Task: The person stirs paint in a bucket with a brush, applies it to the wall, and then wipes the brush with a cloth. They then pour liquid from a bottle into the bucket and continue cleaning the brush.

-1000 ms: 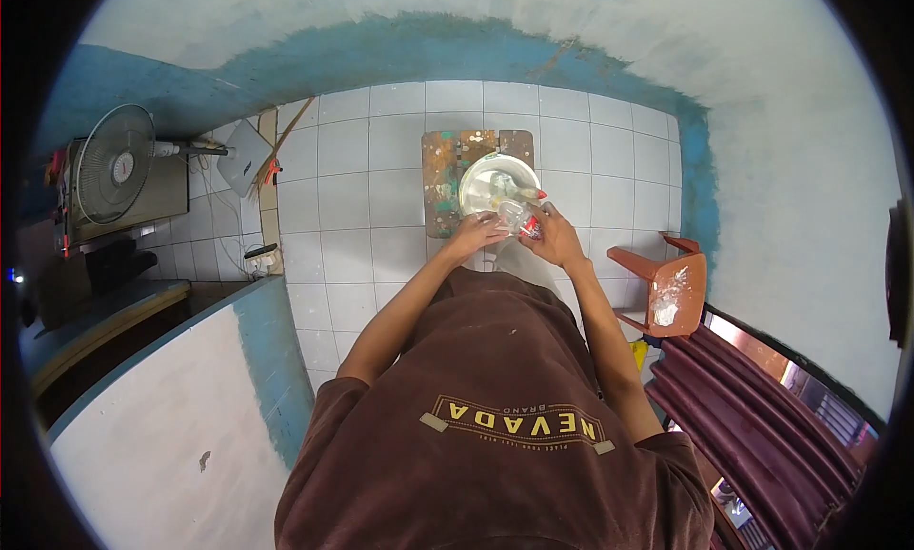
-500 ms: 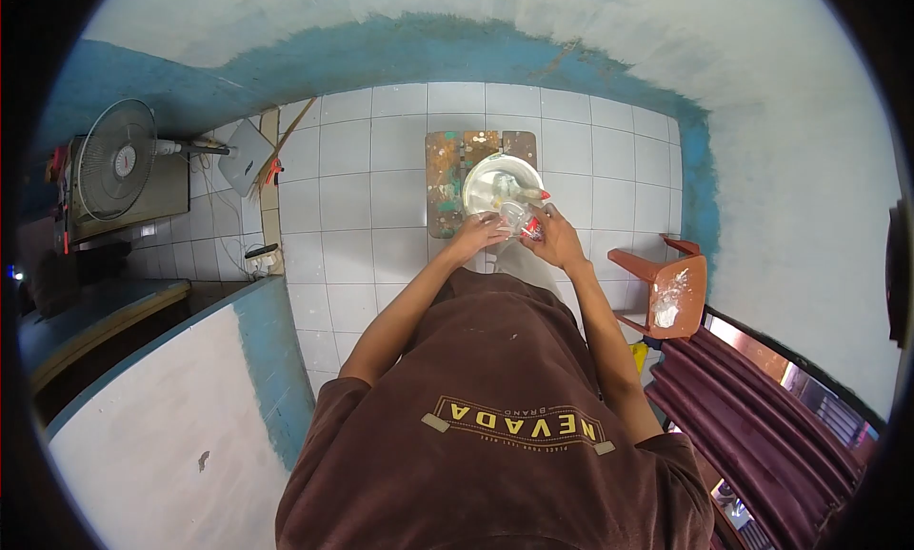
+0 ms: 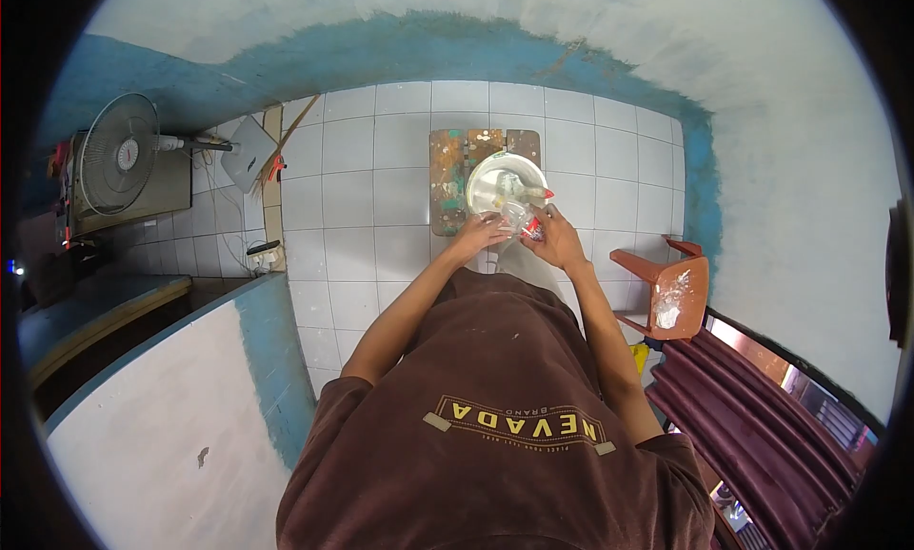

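In front of me my left hand [image 3: 480, 234] is closed, its fingers at the near side of a clear plastic bottle [image 3: 515, 215] with a red label. Wrapped round the labelled part is my right hand [image 3: 554, 240], also closed. The bottle lies across the near rim of a round white bucket [image 3: 472, 187]. Inside the bucket are a pale liquid or coating and a brush-like tool, whose red-tipped handle [image 3: 548, 195] rests over the right rim. Under the bucket stands a wooden stool [image 3: 446, 179] splashed with paint.
A brown plastic chair [image 3: 681, 298] with white stains stands at the right, beside a maroon curtain [image 3: 752, 417]. To the left are a standing fan [image 3: 124, 154], a low partition wall [image 3: 190, 383] and an extension socket [image 3: 266, 257] with cables. White tiles [image 3: 347, 198] cover the floor.
Both hands and the bottle keep almost the same place and grip. The whole view has shifted very slightly.
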Available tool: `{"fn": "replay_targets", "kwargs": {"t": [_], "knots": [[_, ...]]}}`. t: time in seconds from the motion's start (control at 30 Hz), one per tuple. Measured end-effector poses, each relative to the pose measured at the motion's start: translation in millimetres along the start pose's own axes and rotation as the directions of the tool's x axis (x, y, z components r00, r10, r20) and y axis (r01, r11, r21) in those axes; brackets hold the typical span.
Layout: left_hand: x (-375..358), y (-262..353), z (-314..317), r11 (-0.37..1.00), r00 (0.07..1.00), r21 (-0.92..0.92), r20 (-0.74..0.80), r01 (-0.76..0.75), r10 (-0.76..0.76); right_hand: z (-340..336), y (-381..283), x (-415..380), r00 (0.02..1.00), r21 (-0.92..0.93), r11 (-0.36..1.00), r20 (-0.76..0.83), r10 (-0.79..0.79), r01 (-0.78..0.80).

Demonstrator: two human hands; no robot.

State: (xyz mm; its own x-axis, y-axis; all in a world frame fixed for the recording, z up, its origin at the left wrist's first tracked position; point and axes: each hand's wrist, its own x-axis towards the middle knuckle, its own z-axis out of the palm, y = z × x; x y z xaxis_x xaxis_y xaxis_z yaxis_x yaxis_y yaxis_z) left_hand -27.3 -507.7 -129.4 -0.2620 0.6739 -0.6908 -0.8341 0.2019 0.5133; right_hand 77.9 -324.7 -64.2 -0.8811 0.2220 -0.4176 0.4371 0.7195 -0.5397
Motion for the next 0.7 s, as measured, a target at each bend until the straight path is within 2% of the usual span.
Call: {"fn": "replay_targets", "kwargs": {"t": [0.4, 0.63, 0.7], "knots": [[-3.0, 3.5, 0.4, 1.000, 1.000, 0.023, -0.009, 0.015, -0.014, -0.9, -2.7, -0.9, 1.000, 0.025, 1.000, -0.008, -0.014, 0.014], [-3.6, -0.2, -0.8, 0.997, 0.997, 0.020, 0.015, -0.074, 0.073, 5.4, 1.0, -1.2, 0.998, 0.036, 0.999, -0.050, -0.030, 0.032], [-4.2, 0.5, 0.0, 0.996, 0.996, 0.021, 0.024, -0.090, 0.090, 8.2, 2.9, -1.5, 0.999, 0.098, 0.995, -0.038, 0.002, 0.002]]}}
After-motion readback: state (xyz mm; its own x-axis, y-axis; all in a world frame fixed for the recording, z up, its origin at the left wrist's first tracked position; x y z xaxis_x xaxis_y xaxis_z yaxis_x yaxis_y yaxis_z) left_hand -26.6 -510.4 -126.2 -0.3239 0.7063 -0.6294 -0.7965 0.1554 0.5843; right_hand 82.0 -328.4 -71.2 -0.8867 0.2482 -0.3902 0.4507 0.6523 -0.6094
